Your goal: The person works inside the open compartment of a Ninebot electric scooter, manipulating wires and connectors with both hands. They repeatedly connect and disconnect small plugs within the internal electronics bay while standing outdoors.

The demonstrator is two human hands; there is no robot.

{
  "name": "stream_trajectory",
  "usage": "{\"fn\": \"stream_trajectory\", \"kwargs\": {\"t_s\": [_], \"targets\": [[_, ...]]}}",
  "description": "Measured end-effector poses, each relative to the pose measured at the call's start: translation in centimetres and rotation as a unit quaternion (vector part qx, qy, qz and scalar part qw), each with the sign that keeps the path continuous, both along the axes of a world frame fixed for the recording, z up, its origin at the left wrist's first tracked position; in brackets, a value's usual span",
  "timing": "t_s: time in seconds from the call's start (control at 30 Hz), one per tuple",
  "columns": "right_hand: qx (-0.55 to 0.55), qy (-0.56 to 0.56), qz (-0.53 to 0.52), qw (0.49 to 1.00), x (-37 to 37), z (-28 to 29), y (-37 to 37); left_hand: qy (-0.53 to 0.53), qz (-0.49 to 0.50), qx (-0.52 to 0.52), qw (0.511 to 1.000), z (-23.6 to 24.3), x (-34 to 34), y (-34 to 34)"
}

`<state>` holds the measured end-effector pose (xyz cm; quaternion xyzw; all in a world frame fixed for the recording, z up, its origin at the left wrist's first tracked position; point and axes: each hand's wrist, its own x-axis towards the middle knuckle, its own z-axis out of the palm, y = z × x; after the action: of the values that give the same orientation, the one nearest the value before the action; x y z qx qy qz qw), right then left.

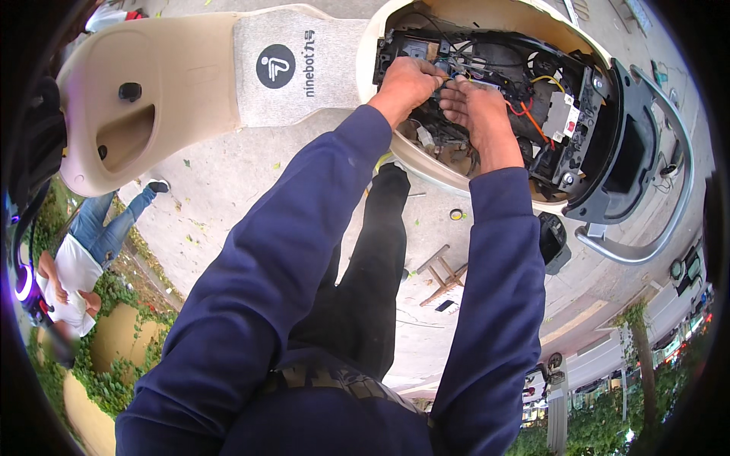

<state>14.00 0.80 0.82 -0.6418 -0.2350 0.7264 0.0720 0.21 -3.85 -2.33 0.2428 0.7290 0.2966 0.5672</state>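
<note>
Two hands in a scooter's wires

The scooter (171, 76) is tan, and its back part is open at the top. The wires (454, 74) are inside, near the front end of the hole. The left hand (408, 85) has its thumb and finger pinched together on them. The right hand (477, 105) is just beside it, with its fingers curled and its tips pinched on the wires too. The tips are nearly touching. I cannot tell which wire each hand has.

To the right of the hands, an orange wire (534, 121) runs down on a slant. A yellow wire (549, 79) bends above it. A white box (561, 115) sits at the back end of the hole. A silver bar (687, 182) curves around the scooter's tail. On the left is a gray mat (266, 102) with a black round mark.

On the ground (213, 228) below, there is a small yellow and black ring (457, 214), a wooden frame (439, 280) and a dark flat thing (447, 305). Far left, a person (72, 285) in a white shirt is near green plants (114, 380)
</note>
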Motion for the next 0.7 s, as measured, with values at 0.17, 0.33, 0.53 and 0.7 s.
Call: {"fn": "stream_trajectory", "kwargs": {"t_s": [0.17,0.33,0.53,0.7], "targets": [[-0.078,0.056,-0.088,0.992,0.5,-0.5,0.4,0.009,-0.001,-0.006,1.000,-0.1,0.1,0.0],[-0.116,0.086,-0.109,0.984,0.9,-1.7,0.5,-0.008,-0.014,-0.006,1.000,0.0,0.2,0.2],[0.571,-0.311,0.499,0.573,-0.9,0.3,-0.5,0.009,-0.004,-0.019,1.000,-0.2,0.3,0.1],[0.381,-0.260,0.316,0.829,0.1,1.1,0.0,0.040,-0.029,-0.006,0.999,0.3,0.1,0.0]]}}
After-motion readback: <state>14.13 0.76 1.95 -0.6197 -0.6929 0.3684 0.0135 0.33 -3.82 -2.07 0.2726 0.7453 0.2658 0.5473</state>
